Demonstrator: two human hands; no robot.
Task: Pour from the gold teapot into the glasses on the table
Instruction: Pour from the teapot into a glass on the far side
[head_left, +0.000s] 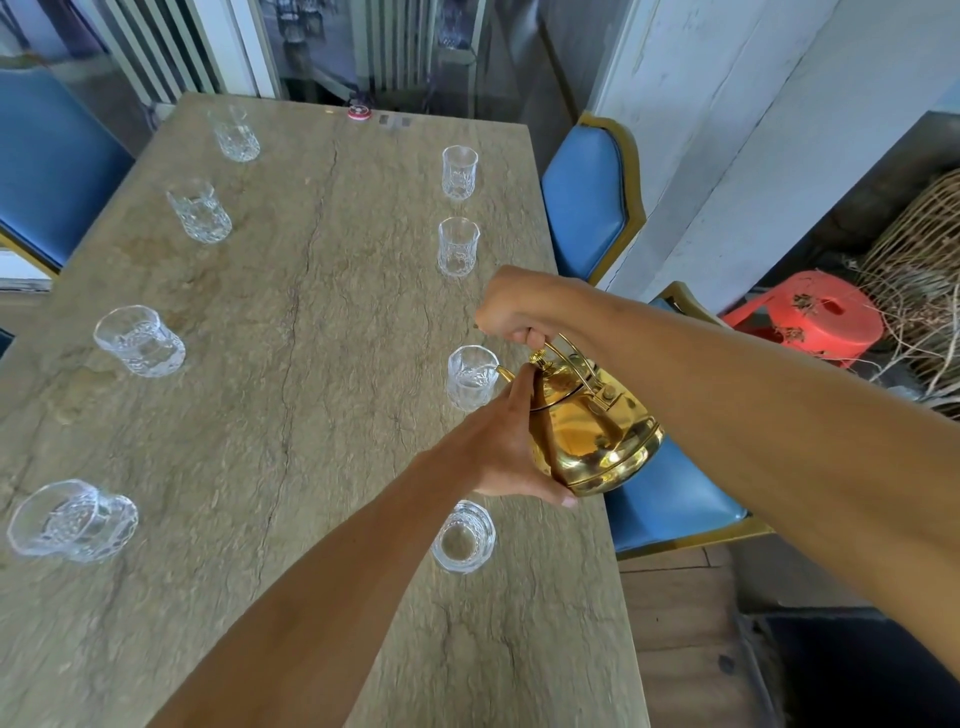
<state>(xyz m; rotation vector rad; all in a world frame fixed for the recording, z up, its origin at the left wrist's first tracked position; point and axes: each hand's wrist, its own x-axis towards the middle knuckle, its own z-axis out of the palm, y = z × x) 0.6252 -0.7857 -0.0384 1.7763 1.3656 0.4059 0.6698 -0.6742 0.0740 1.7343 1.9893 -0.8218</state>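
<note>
While the right hand (511, 319) is clenched from above round the thin wire handle of the polished gold metal teapot (597, 431), the left hand (498, 447) steadies the pot from the near side. Its forefinger lies straight up against the lid by the knob and its thumb runs under the belly.

The teapot hangs in the air over the right edge of the beige stone-patterned table (291, 364), tipped so that its axis runs from the base, low on the right, to the slim spout (503, 370), high on the left. The spout tip sits at the rim of a clear cut-glass tumbler (470, 379), just left of both hands. I judge this the glass being filled, though no stream can be made out.

A second tumbler (462, 538) stands nearer, directly under the left wrist, and could be knocked if that arm drops. Two more tumblers (458, 247) follow further along the same right-hand row, nearer the right arm, so I judge the next move runs straight away from the body. Four tumblers (139, 340) line the left side, well apart. Blue padded chairs (587, 202) flank the table, and a red plastic stool (810, 317) stands beyond.
</note>
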